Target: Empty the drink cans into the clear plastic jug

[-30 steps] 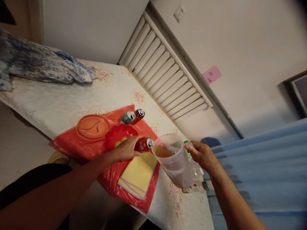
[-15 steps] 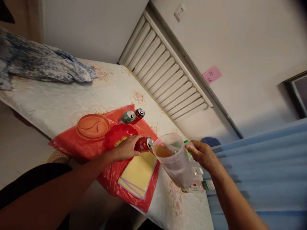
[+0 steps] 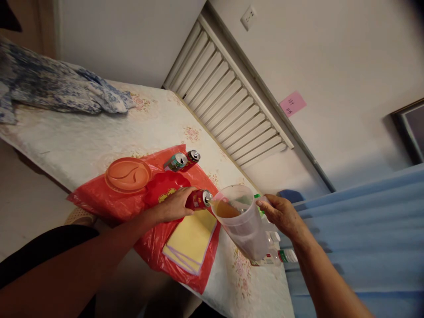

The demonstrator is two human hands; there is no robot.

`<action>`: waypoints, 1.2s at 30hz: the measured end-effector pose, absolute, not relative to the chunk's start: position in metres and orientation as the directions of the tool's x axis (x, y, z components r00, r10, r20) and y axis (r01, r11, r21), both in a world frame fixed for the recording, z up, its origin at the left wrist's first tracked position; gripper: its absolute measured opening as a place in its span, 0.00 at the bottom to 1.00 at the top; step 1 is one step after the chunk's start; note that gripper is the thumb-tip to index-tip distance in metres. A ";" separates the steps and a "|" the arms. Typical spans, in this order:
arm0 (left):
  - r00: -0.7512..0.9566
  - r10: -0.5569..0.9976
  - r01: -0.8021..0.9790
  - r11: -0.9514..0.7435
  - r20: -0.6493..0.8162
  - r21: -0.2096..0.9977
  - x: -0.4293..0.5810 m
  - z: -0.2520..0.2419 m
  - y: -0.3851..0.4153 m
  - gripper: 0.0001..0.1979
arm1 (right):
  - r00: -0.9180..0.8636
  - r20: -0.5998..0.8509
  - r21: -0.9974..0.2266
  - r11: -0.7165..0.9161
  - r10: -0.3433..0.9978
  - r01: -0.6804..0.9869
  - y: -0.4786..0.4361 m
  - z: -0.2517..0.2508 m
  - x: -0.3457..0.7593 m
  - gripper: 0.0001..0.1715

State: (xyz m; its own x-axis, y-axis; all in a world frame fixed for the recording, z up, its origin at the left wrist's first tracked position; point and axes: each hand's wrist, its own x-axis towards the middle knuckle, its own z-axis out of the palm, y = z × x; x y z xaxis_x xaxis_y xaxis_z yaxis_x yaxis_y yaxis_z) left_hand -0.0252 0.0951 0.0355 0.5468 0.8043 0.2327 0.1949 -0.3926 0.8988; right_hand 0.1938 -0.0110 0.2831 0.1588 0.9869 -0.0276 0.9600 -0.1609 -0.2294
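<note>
My left hand [image 3: 174, 205] is wrapped round a red drink can [image 3: 198, 199], tipped so its top meets the rim of a clear plastic pitcher [image 3: 243, 229]. Amber liquid [image 3: 227, 209] fills part of the pitcher. My right hand [image 3: 281, 214] grips the pitcher by its handle side and holds it tilted above the table. Two more cans, one green [image 3: 175, 162] and one red [image 3: 192, 157], stand on a red plastic bag [image 3: 155, 247] farther back.
An orange plastic lid [image 3: 128, 175] and yellow sheets [image 3: 192, 240] lie on the red bag. Clear bottles [image 3: 281, 255] rest under the pitcher. A blue-white cloth [image 3: 59, 90] lies far left on the floral tablecloth [image 3: 99, 132]. A radiator [image 3: 228, 101] and blue fabric [image 3: 364, 238] border the table.
Almost nothing differs; the pitcher has shifted very slightly right while the can stays tipped against its rim.
</note>
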 end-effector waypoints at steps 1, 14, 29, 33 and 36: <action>0.548 0.803 0.195 -0.394 0.234 0.898 -0.025 0.035 0.095 0.32 | 0.157 -0.027 -0.228 -0.159 0.987 0.961 -0.011 0.283 0.194 0.37; 0.555 0.802 0.241 -0.410 0.222 0.879 -0.022 0.027 0.098 0.33 | 0.136 -0.041 -0.198 -0.141 0.990 0.970 -0.011 0.283 0.199 0.35; 0.565 0.794 0.231 -0.412 0.224 0.881 -0.022 0.026 0.098 0.34 | 0.122 -0.040 -0.201 -0.128 0.992 0.971 -0.010 0.285 0.197 0.35; 0.560 0.796 0.229 -0.415 0.230 0.880 -0.022 0.027 0.098 0.33 | 0.128 -0.035 -0.196 -0.133 0.991 0.972 -0.010 0.286 0.197 0.35; 0.558 0.795 0.226 -0.422 0.239 0.878 -0.022 0.027 0.098 0.32 | 0.131 -0.043 -0.196 -0.136 0.991 0.971 -0.011 0.286 0.197 0.35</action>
